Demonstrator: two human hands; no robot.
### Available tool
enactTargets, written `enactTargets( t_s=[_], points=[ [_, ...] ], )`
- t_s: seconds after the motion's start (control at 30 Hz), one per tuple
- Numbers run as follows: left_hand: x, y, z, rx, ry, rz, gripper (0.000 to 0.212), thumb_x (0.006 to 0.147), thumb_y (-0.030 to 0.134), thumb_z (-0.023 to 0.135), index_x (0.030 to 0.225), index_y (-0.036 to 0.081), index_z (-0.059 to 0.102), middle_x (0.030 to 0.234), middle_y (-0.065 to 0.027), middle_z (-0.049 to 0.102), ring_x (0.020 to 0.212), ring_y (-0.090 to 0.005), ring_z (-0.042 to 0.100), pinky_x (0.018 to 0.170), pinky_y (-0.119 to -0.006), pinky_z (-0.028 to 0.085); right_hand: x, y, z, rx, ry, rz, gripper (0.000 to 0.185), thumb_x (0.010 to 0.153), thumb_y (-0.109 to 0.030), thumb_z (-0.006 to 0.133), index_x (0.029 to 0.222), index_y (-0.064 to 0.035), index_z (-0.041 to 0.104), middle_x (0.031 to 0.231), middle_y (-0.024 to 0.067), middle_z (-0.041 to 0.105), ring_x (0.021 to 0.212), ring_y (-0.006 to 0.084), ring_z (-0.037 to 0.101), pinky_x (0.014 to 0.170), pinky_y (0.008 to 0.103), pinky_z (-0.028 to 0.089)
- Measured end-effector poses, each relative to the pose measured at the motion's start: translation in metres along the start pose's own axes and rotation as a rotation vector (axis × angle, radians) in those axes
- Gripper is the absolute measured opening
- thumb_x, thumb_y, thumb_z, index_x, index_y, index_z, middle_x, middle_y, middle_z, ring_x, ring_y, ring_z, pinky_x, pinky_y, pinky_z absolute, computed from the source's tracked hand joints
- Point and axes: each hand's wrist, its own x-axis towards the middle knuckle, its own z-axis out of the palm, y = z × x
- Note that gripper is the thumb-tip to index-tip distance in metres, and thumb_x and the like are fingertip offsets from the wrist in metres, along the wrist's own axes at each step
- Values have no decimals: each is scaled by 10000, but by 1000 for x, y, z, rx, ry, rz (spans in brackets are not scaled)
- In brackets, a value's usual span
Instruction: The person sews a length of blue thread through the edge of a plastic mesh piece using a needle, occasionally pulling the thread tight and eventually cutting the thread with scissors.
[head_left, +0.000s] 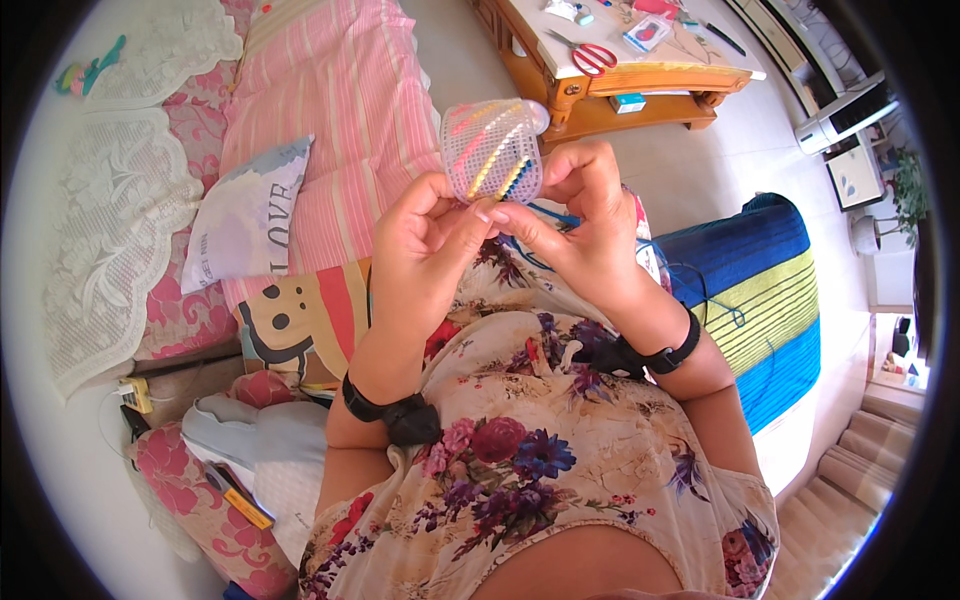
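Both my hands hold a clear plastic mesh canvas piece (492, 150) up in front of me. Diagonal rows of pink, white, yellow and blue yarn stitches cross its grid. My left hand (424, 240) pinches its lower left edge. The thumb of my right hand (589, 217) meets my left thumb at the bottom edge, and its curled fingers are by the right side. Blue yarn (555, 216) runs below the mesh and behind my right hand, with loose loops (739, 316) over a striped blue and green cover. Whether a needle is between my fingers cannot be told.
Red-handled scissors (594, 58) and small packages lie on a wooden table (652, 86) ahead. On the left are a pink striped cloth (337, 112), a printed cushion (247, 217) and lace covers. The striped cover (757, 300) drapes a low seat at my right.
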Motion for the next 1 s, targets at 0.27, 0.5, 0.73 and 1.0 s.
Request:
enactTargets(
  t_s=[0.27,0.5,0.73,1.0],
  points=[
    [-1,4,4,107,19,97,121,870,11,561,981,-27,533,935,-62,613,862,-79,590,729,-198,460,9,-9,-1,-280,38,-269,317,753,-178,717,971,-39,533,777,79,578,616,232,625,535,330,500],
    [4,-5,2,173,54,158,114,851,-47,544,963,-31,529,907,-49,611,839,-72,589,732,-200,461,19,-10,-7,-569,-60,-507,247,713,-180,681,896,-50,576,750,51,563,590,194,571,483,316,446],
    [15,0,-7,205,190,102,84,843,-53,543,926,-43,533,870,-62,612,767,-91,614,684,-198,477,5,-32,-10,183,-67,-228,97,846,6,540,910,-17,471,774,81,582,640,156,574,604,284,493],
    [27,-7,-58,453,390,289,57,833,-28,562,862,-53,520,750,-77,628,700,-132,644,643,-224,502,-37,-56,-102,738,-170,339,118,896,-101,489,896,-22,401,632,45,485,478,69,445,415,198,380]
  ],
)
